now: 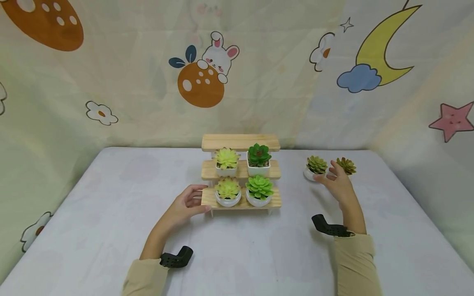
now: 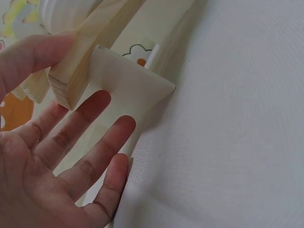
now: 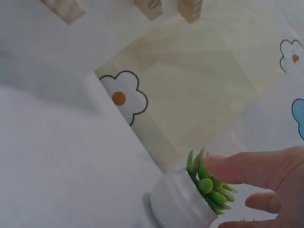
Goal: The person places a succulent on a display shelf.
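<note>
A three-tier wooden plant stand (image 1: 240,142) stands at the middle back of the table. My left hand (image 1: 187,204) grips the left end of its lowest board (image 2: 78,66), thumb on top and fingers spread beside and under it. Two potted succulents sit on the middle tier and two on the lowest; the top tier is bare. To the right, my right hand (image 1: 338,187) is at a potted green succulent (image 1: 317,163) in a round white pot (image 2: 61,12). In the right wrist view its thumb overlaps the leaves (image 3: 209,187), fingers apart.
Another succulent with reddish tips (image 1: 347,165) stands just beyond my right hand, its pot mostly hidden. A white cloth covers the table (image 1: 259,255). A printed fabric backdrop (image 1: 148,82) rises behind and at the sides.
</note>
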